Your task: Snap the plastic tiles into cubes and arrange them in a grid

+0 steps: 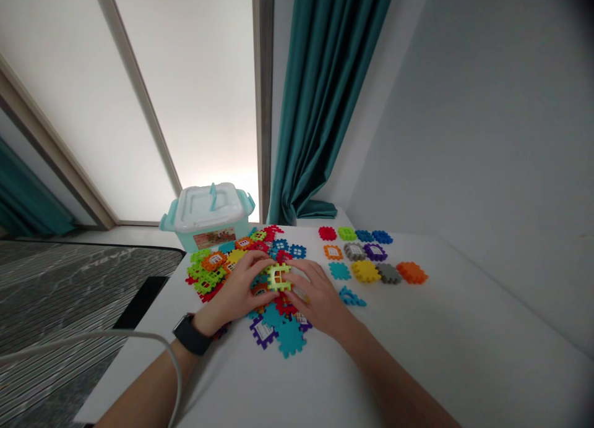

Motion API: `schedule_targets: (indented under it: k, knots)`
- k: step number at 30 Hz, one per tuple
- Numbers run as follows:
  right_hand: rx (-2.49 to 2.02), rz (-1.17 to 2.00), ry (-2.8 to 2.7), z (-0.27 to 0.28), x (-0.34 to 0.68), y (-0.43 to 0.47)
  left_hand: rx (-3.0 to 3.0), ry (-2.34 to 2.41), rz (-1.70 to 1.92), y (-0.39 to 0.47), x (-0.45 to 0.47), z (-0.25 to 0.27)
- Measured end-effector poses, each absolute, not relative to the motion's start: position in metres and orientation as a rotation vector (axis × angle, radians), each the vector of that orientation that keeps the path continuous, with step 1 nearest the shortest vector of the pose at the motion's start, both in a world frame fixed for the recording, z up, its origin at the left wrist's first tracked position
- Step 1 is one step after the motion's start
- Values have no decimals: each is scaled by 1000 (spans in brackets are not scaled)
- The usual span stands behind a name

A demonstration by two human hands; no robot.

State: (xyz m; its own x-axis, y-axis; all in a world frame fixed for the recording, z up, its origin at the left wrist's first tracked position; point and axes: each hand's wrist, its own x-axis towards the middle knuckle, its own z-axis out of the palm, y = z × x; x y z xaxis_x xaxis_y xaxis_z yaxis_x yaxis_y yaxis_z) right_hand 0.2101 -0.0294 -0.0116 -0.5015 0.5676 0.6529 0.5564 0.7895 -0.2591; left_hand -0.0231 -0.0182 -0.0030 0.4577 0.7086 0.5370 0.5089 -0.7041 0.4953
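You pinch the yellow-green window tile (279, 277) between the fingertips of your left hand (241, 292) and right hand (315, 298) just above the loose tile pile (241, 261); it looks light, stiff and toothed, so grip its opposite notched edges.

Single head-worn view, facing forward and down, close over white table (417, 354)
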Motion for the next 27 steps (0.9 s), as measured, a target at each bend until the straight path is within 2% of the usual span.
schedule_targets:
  k: [12,27]
  knots:
    - [-781,-69,-2116,-12,212,-31,2313,1035,1070,-19,-22,-1]
    - [-1042,642,-1664,-19,194,-29,2442,1107,1178,-20,-21,-3]
